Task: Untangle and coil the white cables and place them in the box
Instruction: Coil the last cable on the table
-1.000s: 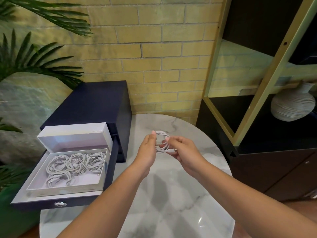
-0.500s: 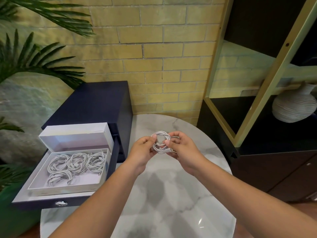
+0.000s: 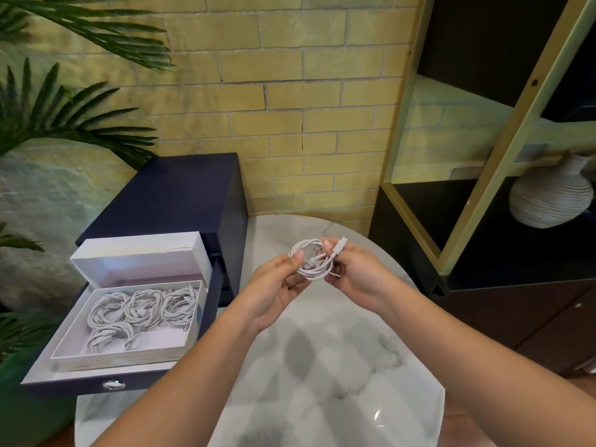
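Note:
A small coil of white cable (image 3: pixel 314 262) hangs in the air above the round marble table (image 3: pixel 322 366). My left hand (image 3: pixel 277 285) pinches the coil's left side. My right hand (image 3: pixel 358 272) grips its right side, and the cable's plug end (image 3: pixel 340 246) sticks up between its fingers. At the left, an open white box (image 3: pixel 190 330) sits in a pulled-out dark drawer, its lid standing up behind it. Several coiled white cables (image 3: pixel 142 311) lie inside the box.
The dark blue drawer cabinet (image 3: pixel 174 195) stands left of the table against a yellow brick wall. A dark shelf unit with a gold frame (image 3: pixel 483 156) and a ribbed vase (image 3: pixel 551 198) is at the right. Palm leaves (image 3: pixel 64 117) reach in from the left.
The coil has been turned between both hands and sits a little flatter. The plug end now pokes up from my right hand's fingers.

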Demonstrator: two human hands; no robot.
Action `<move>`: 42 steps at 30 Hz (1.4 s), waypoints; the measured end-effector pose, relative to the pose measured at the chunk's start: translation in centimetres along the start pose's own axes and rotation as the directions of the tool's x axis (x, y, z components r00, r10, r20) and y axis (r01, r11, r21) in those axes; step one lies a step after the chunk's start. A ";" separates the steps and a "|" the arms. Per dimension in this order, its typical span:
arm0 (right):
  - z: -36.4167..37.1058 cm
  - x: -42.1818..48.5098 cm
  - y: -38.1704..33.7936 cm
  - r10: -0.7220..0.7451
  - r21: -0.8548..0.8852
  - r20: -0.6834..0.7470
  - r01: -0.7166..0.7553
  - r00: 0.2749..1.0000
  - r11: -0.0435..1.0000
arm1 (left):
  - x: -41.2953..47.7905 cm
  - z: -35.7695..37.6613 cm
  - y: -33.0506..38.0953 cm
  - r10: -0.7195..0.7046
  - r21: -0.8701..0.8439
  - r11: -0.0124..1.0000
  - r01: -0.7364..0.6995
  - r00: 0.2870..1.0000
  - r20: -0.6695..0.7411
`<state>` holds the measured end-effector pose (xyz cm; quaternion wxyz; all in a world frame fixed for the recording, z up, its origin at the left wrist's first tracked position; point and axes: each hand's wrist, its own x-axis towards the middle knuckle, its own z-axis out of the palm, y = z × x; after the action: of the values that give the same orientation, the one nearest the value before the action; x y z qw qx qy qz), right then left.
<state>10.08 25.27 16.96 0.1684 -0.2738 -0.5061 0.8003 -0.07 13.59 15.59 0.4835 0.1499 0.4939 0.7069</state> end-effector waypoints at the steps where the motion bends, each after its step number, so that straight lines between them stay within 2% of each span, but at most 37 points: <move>1: -0.1 0.0 -0.1 -0.008 -0.021 0.006 0.008 1.000 1.000 | -0.1 0.1 -0.1 0.016 -0.011 1.000 -0.017 1.000 -0.011; 6: -0.3 -0.1 0.3 -0.031 -0.065 0.012 0.031 0.999 0.997 | -0.4 1.0 -0.2 0.066 -0.104 0.993 -0.063 0.998 0.020; 11: -0.3 -0.1 0.1 -0.050 -0.006 0.026 0.050 0.998 0.999 | -0.7 1.0 0.7 0.012 0.084 0.996 -0.015 1.000 0.026; 13: -0.1 -0.2 -0.1 -0.064 -0.040 0.048 0.066 0.997 0.997 | -0.5 1.1 0.7 0.018 0.203 0.979 -0.016 1.000 -0.006; 15: 0.2 -0.3 0.0 -0.071 -0.037 0.037 0.073 0.997 0.997 | -0.2 1.2 0.5 0.058 0.239 0.970 -0.041 0.996 -0.066; 18: 0.3 -0.5 0.4 -0.068 0.146 -0.045 0.074 0.997 0.987 | 0.3 1.2 0.5 0.118 0.227 0.971 -0.077 0.977 -0.176; 20: 0.4 -1.0 0.8 -0.100 0.190 -0.052 0.108 0.994 0.976 | 0.4 1.0 0.4 0.140 0.256 0.963 -0.082 0.966 -0.219; 25: 0.6 -1.7 2.0 -0.193 0.131 -0.026 0.194 0.981 0.972 | 0.4 1.3 0.2 0.199 0.337 0.937 -0.090 0.931 -0.305; 27: 0.7 -1.8 2.3 -0.223 0.017 -0.017 0.224 0.975 0.975 | 0.3 1.5 0.2 0.227 0.359 0.927 -0.106 0.921 -0.316; 29: 0.8 -1.6 2.2 -0.233 -0.123 -0.053 0.225 0.971 0.967 | 0.2 1.6 0.0 0.260 0.407 0.904 -0.127 0.922 -0.289; 32: 0.9 -1.3 1.5 -0.252 -0.240 -0.090 0.224 0.963 0.944 | -0.1 1.8 -0.3 0.317 0.503 0.848 -0.168 0.921 -0.226; 35: 1.1 -1.2 1.1 -0.341 -0.369 -0.130 0.274 0.931 0.888 | -0.3 2.2 -0.4 0.366 0.558 0.801 -0.217 0.915 -0.169; 37: 1.2 -1.3 1.0 -0.381 -0.392 -0.136 0.303 0.915 0.868 | -0.4 2.4 -0.4 0.385 0.569 0.786 -0.242 0.912 -0.145; 42: 0.9 -1.0 0.6 -0.363 -0.417 -0.100 0.292 0.926 0.860 | -0.6 2.4 -0.9 0.448 0.605 0.747 -0.277 0.881 -0.149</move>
<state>10.28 23.83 16.99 0.2877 -0.2810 -0.6794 0.6138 2.37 14.48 16.13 0.1920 0.2773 0.7060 0.6228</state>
